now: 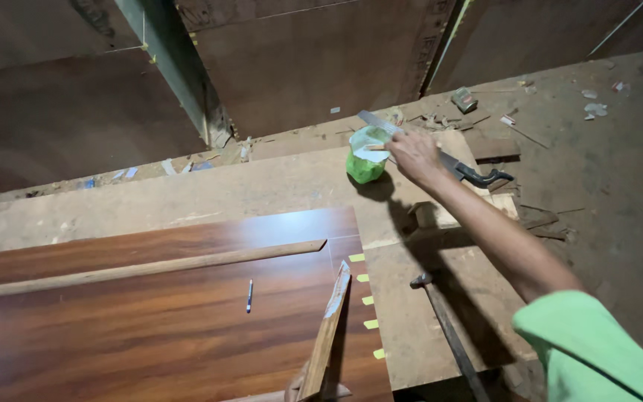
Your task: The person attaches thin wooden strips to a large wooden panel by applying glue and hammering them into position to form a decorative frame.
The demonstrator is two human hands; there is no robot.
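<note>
Reaching across a dusty workbench [277,186], the person's right hand [414,156] hovers at the far side, fingers curled narrowly around what looks like a thin stick, just beside a green plastic tub [365,160] with a white patch on its top. A handsaw [440,152] lies under and past that hand, its metal blade pointing far-left and its dark handle to the right. The arm runs back to a light green sleeve [597,350] at the near right corner.

At the near edge, the left hand [295,388] shows only as a sliver; it grips the low end of a narrow wood strip [329,331] that tilts up and away from it. The strip stands over a glossy reddish-brown board [150,327] covering the near left of the bench. A long thin batten [150,268] lies across that board from left to right, and a small pen [249,295] rests near the middle, apart from both. Yellow tabs [366,301] line the board's right edge. A hammer [444,327] lies to the right of the board, head toward the far side. Wood scraps litter the floor beyond.
</note>
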